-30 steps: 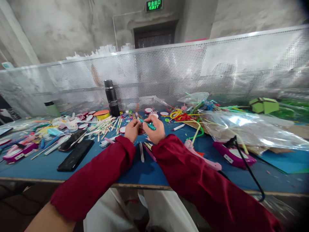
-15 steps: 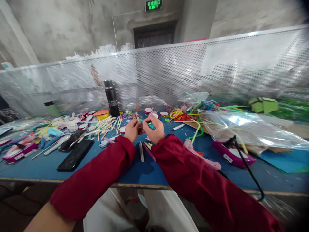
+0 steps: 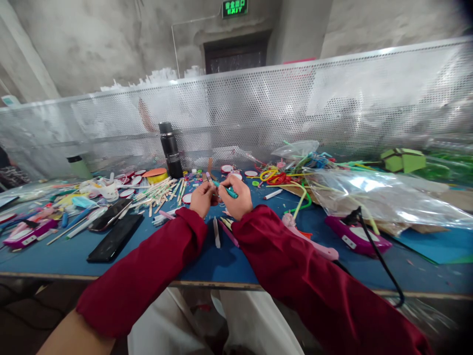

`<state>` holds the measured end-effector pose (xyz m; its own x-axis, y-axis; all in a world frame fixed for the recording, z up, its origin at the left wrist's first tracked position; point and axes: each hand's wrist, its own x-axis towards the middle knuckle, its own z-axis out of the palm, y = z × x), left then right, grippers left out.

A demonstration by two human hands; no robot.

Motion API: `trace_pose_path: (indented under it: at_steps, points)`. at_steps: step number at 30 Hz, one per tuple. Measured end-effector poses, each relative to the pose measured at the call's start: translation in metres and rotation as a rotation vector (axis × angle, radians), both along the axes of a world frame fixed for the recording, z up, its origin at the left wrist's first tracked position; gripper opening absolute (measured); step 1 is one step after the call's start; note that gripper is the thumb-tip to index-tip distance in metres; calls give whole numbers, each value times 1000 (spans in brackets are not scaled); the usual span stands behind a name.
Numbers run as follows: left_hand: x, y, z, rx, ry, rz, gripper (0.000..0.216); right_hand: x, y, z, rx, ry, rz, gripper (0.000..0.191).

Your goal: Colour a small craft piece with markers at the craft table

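Observation:
Both my hands meet above the blue table (image 3: 66, 256), a little past its middle. My right hand (image 3: 239, 197) is closed around a teal stick (image 3: 228, 191) that pokes out toward the left. My left hand (image 3: 202, 197) is curled shut against the stick's left tip, pinching a small piece I cannot make out. Red sleeves cover both forearms. Loose pale and pink sticks (image 3: 217, 231) lie on the table just under my wrists.
A black flask (image 3: 170, 150) stands behind my hands. Two dark phones (image 3: 114, 235) lie to the left among scattered sticks and round discs. On the right are coloured tubes, a clear plastic bag (image 3: 373, 195), a purple glue gun (image 3: 356, 236) with black cable, and a perforated metal screen behind.

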<state>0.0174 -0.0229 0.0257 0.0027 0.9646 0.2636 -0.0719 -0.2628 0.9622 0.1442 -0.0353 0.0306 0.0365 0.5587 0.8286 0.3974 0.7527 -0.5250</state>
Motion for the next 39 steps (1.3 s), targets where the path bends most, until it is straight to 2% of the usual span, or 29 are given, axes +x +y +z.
trace_pose_path:
  at_steps: [11,17,39]
  points:
    - [0,2,-2,6,-27,-1,23,-1,1,-1,12,-63,-43,10]
    - [-1,2,0,-4,-11,-9,16,-1,0,0,17,-44,-35,13]
    - [-1,6,-5,25,-34,-18,25,-3,0,-2,-7,-45,-47,10]
